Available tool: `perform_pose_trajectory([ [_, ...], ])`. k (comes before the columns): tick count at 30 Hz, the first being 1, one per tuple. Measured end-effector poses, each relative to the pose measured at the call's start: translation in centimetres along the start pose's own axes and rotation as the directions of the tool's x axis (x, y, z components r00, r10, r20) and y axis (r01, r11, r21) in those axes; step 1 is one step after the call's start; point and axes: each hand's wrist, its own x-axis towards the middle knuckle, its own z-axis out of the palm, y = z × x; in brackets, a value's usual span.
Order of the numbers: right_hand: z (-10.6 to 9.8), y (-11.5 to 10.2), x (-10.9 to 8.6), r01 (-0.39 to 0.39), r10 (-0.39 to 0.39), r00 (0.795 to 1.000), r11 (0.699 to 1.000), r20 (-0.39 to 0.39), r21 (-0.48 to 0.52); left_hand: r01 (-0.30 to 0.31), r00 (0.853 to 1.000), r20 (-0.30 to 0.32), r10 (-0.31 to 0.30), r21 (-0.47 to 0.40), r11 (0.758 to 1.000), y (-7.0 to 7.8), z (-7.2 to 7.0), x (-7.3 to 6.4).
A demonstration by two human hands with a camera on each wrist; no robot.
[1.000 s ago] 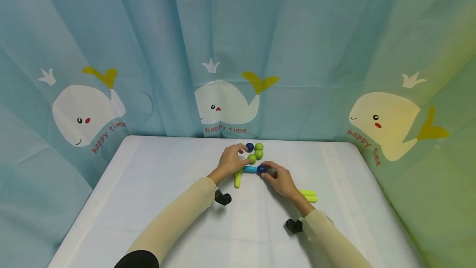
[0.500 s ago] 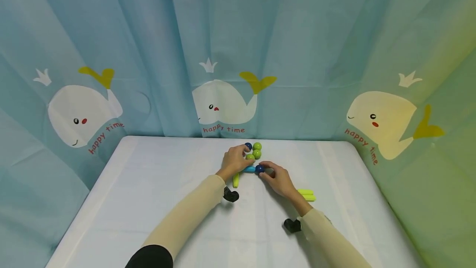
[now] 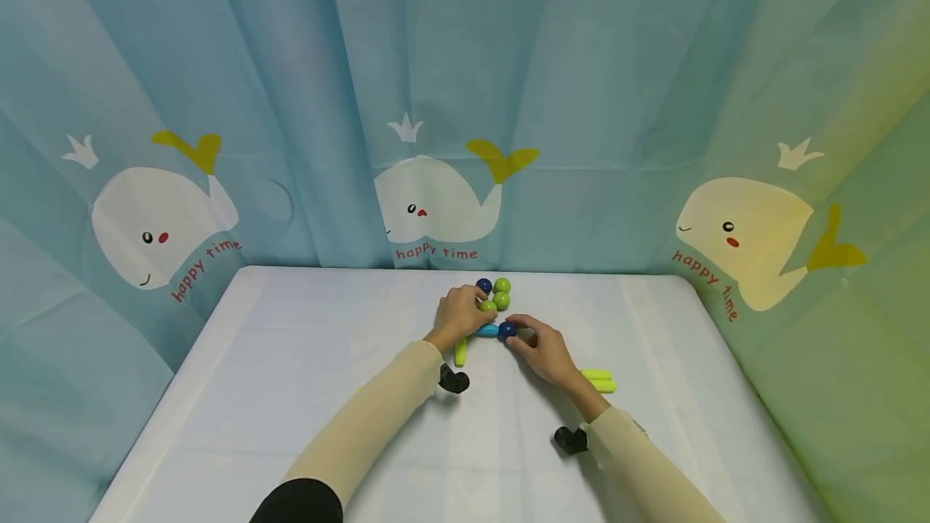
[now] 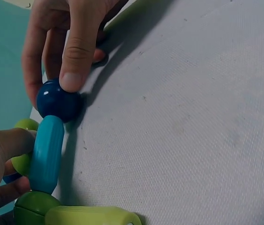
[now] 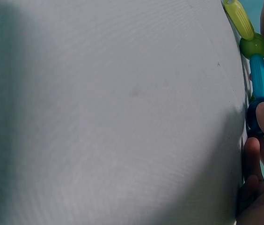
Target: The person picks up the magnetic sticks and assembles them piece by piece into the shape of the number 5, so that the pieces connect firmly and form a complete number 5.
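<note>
My right hand (image 3: 548,353) pinches a dark blue ball (image 4: 55,104) between thumb and fingers. A light blue rod (image 4: 47,152) joins that ball to a green ball (image 4: 33,205), and a yellow-green rod (image 4: 87,215) runs off from there at an angle. Just behind the light blue rod, my left hand (image 3: 458,311) has its thumb and fingers around a loose lighter green ball (image 3: 488,307). Two more green balls (image 3: 502,293) and another dark blue ball (image 3: 483,286) lie close beyond its fingertips. In the head view, the left hand covers the joining green ball.
Yellow-green rods (image 3: 599,381) lie side by side to the right, partly behind the right forearm. A bit of yellow (image 3: 359,388) shows beside the left sleeve. A curtain with whales (image 3: 443,200) hangs behind the white table (image 3: 291,329).
My left hand has moved slightly right and its fingers have come in around the nearest loose green ball. The right hand keeps its hold on the dark blue ball.
</note>
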Motion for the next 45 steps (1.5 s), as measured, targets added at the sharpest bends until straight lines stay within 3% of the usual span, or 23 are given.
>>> perform_pose_trajectory([
  [6,0.1,-0.1,0.0,0.000,0.000,1.000,1.000,0.000,0.003,-0.010,1.000,-0.014,0.010,-0.020,1.000,0.0,-0.2,-0.1],
  [13,0.0,0.1,0.0,0.013,-0.013,1.000,1.000,-0.001,0.008,-0.024,0.999,-0.037,0.020,-0.121,0.992,0.1,-0.9,-0.6],
  [19,-0.1,0.2,0.1,0.008,-0.008,1.000,1.000,0.005,0.001,-0.125,0.989,-0.106,0.102,-0.243,0.962,-0.7,-1.7,-1.7],
  [27,-0.1,0.4,0.1,-0.008,0.008,1.000,1.000,0.013,-0.016,-0.222,0.965,-0.203,0.165,-0.298,0.929,-2.3,-3.6,-3.4],
  [32,-0.2,0.2,0.2,-0.005,0.005,1.000,1.000,0.017,-0.021,-0.215,0.970,-0.191,0.153,-0.369,0.904,-3.5,-4.6,-4.8],
  [38,-0.3,0.0,0.3,0.010,-0.009,1.000,1.000,0.012,-0.026,-0.205,0.976,-0.152,0.156,-0.402,0.892,-5.0,-4.9,-7.0],
  [45,-0.5,0.1,0.4,0.009,-0.008,0.999,1.000,0.032,-0.018,-0.263,0.964,-0.137,0.226,-0.401,0.878,-6.5,-4.3,-9.7],
])
